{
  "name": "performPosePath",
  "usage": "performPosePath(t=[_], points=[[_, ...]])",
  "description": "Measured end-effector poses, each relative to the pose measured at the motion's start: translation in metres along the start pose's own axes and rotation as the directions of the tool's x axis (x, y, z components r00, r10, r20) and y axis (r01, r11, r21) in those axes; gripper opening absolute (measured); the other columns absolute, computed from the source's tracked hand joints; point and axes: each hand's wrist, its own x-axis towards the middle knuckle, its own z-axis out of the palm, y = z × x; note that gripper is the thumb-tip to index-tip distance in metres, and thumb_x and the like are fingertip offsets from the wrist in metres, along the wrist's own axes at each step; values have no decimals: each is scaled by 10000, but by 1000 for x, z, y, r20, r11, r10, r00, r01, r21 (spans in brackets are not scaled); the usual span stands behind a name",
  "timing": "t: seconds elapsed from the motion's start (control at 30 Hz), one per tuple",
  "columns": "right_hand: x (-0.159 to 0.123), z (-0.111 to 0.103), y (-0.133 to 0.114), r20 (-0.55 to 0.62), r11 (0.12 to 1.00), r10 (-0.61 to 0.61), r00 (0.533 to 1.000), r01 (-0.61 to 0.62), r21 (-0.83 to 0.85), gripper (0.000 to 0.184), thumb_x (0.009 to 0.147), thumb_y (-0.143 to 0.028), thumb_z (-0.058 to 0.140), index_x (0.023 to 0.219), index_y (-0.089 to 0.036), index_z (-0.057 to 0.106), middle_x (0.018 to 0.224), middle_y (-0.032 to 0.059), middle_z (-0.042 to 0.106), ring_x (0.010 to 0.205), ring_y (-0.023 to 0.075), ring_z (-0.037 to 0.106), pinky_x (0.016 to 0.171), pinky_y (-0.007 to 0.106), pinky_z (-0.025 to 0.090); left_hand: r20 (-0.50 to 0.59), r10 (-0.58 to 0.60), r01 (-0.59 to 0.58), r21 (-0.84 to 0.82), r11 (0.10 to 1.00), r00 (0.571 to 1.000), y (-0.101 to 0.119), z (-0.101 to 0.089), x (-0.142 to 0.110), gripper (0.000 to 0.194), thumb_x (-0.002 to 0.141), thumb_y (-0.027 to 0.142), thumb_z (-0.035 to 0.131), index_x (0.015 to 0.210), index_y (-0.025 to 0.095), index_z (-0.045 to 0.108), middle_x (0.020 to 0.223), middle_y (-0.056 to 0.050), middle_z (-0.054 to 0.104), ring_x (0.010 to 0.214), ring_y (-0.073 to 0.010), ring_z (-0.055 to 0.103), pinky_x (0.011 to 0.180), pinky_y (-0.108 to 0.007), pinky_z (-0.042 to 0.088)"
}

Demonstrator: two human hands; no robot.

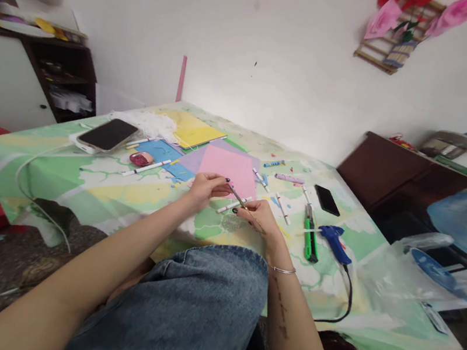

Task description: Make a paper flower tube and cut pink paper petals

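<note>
My left hand (208, 190) is closed in a pinch at the far end of a thin metallic tool (239, 198), dark toward the tip and golden toward the near end. Its exact kind does not show clearly. My right hand (259, 217) grips the same tool lower down, its fingers wrapped round the golden part. Both hands are just over the near edge of a pink paper sheet (225, 165). A white marker (233, 204) lies on the tablecloth between and beyond the hands.
Right of my hands lie a green utility knife (310, 243), a blue glue gun (336, 244) with its cable, and a black phone (327, 200). Leftward are another phone (109, 134), a red mouse-like object (141, 158), blue paper (161, 152) and a yellow pad (196, 132).
</note>
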Motion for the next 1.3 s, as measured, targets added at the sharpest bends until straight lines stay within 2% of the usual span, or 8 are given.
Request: performPosePath(t=[1.0,1.3], points=[[2,0,5,-20,1000,4,1000,-4,-16,391,610,-487,728,595,-104,650,384,-61,376,362,43,279,355,200,163,-13,-8,8,-29,1000,1000,0,1,-1,176,619,236,755,699,113,658,665,-70,712,637,-174,689,645,-261,527],[0,0,-1,-20,1000,10,1000,-10,-15,401,587,-489,740,600,-96,659,371,-66,358,363,42,272,359,202,168,-8,-7,7,-44,999,1000,0,1,-1,129,618,198,731,684,105,673,657,-68,712,616,-160,683,623,-240,524]])
